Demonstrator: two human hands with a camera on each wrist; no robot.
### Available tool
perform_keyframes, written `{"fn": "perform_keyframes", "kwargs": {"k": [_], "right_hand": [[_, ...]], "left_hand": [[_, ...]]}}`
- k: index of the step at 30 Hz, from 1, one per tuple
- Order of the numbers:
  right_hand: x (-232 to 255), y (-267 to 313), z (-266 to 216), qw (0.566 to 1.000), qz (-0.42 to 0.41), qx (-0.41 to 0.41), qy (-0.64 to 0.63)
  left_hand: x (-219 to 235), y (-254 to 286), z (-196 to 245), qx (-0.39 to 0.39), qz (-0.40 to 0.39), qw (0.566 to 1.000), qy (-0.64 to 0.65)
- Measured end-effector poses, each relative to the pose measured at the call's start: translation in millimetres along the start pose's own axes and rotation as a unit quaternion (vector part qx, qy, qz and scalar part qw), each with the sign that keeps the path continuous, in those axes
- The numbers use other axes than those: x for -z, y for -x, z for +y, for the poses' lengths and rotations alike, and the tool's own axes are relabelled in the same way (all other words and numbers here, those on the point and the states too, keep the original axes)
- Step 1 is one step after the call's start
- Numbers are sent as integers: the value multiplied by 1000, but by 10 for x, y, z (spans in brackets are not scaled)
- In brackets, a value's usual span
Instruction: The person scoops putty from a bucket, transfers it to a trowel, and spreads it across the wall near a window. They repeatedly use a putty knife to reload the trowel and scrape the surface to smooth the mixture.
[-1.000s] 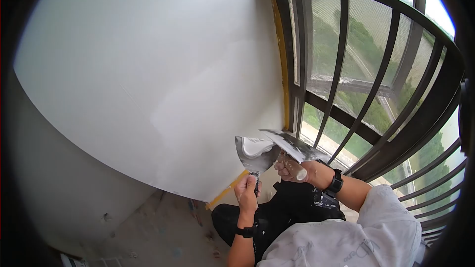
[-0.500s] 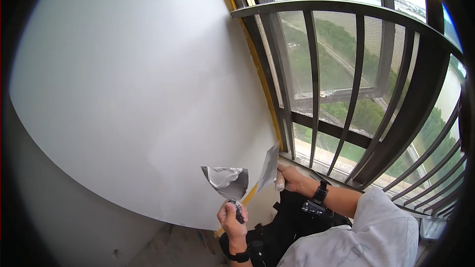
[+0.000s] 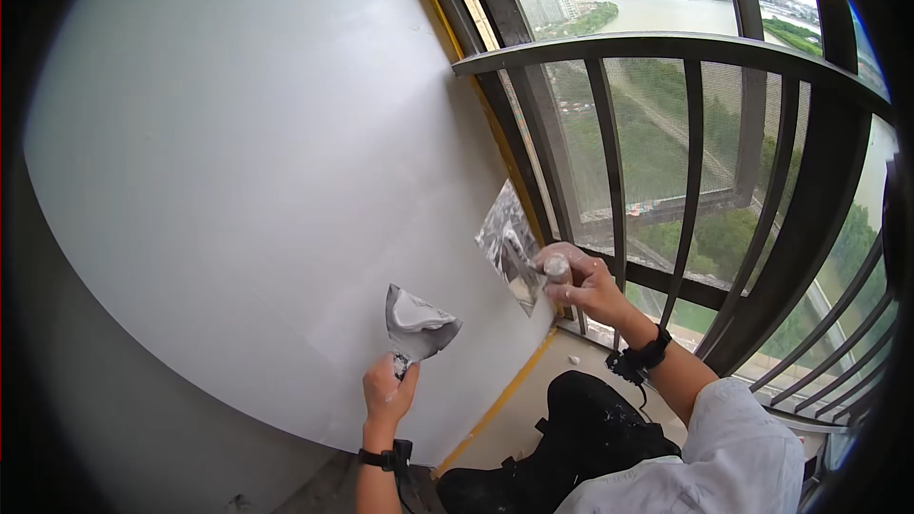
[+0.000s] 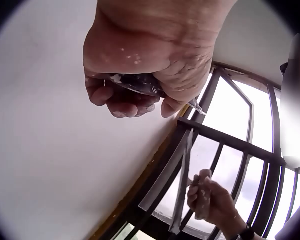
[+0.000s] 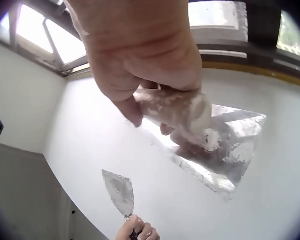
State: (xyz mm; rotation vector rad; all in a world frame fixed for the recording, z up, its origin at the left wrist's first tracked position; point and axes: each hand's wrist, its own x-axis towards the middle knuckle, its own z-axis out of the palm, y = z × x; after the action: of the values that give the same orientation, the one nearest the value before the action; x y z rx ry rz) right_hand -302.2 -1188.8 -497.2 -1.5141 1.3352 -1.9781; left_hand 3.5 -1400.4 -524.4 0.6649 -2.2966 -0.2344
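Observation:
My left hand [image 3: 386,392] grips the dark, spattered handle of a putty knife [image 3: 440,335], with white putty [image 3: 419,312] heaped on its wide blade. In the left wrist view the knife's handle [image 4: 140,84] lies inside the curled fingers. My right hand [image 3: 588,284] holds a plastering trowel [image 3: 505,228] by its pale round handle [image 3: 557,269]. The trowel's shiny metal plate stands close to the white wall [image 3: 286,181], near its taped right edge. In the right wrist view the trowel plate [image 5: 240,145] carries smears of putty and overlaps the wall.
Yellow tape [image 3: 505,400] runs along the wall's bottom and right edges. A dark metal railing [image 3: 695,181] in front of windows stands to the right. The person's knee [image 3: 590,419] in black trousers is below, and a small white crumb [image 3: 574,360] lies on the ledge.
The right hand has moved the trowel up from beside the putty knife to the wall's right edge, turning its plate. The left hand has drawn away leftward with the putty knife.

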Motion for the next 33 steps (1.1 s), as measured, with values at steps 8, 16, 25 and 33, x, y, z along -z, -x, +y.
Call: {"fn": "perform_keyframes", "kwargs": {"k": [8, 16, 25, 33], "right_hand": [[27, -860, -213, 982, 81, -16, -172], [37, -1731, -979, 960, 98, 118, -235], [119, -3548, -1903, 964, 134, 216, -80], [213, -4063, -1238, 968, 185, 169, -25]], "left_hand": [[28, -555, -328, -179, -50, 970, -159], [9, -483, -396, -184, -27, 963, -196], [-45, -558, -586, -260, -29, 945, -195], [-16, -649, -636, -317, -1, 928, -196]]}}
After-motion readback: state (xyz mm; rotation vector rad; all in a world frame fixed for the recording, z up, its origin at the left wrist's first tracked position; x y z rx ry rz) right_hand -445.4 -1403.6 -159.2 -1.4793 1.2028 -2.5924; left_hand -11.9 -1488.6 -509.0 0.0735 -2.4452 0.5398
